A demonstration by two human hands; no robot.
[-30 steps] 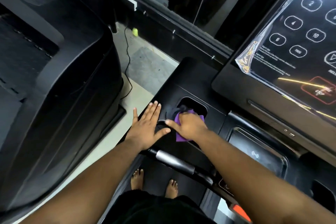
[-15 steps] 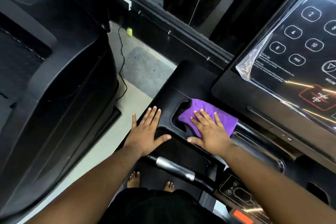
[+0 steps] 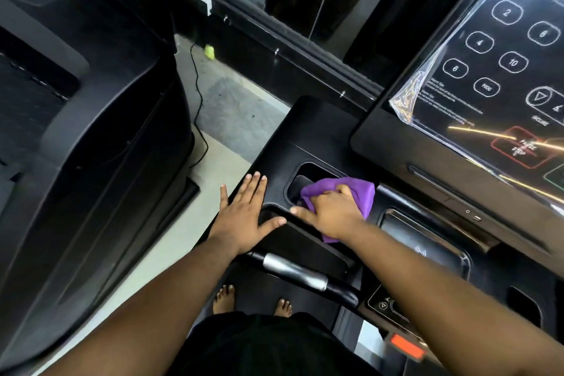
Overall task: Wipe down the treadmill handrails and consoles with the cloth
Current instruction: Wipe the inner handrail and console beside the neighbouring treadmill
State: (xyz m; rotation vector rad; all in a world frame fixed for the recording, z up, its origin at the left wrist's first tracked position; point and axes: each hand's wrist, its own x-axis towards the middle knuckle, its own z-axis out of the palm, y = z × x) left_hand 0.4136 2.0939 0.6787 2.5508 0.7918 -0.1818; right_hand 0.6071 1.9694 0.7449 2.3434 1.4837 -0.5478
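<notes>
My right hand [image 3: 331, 212] has its fingers curled into the purple cloth [image 3: 354, 192], bunching it and pressing it down at the near edge of the left cup-holder recess [image 3: 308, 180], with the thumb stretched out along the ridge in front of it. Part of the cloth hangs over the lip of the recess; a corner pokes out under my wrist. My left hand [image 3: 244, 217] holds nothing — fingers straight and spread, palm flat on the left wing of the console tray [image 3: 274, 143], just beside the right hand without touching the cloth. It looks like a brace.

I judge the job to be early. The step in hand seems to be the pocket and the surface around it on the left side only. Outward from there, plenty appears left: the phone tray [image 3: 427, 241] to the right, the handlebar with its silver grip sensor [image 3: 293, 272] just below my wrists, the small button panel [image 3: 387, 305] near it, and the big display console [image 3: 503, 76], whose protective film is peeling at its lower left corner. Whether any of these has been wiped I cannot tell — nothing shows streaks or damp. The neighbouring treadmill [image 3: 91, 131] at my left stands well apart across the floor [image 3: 232, 119].
</notes>
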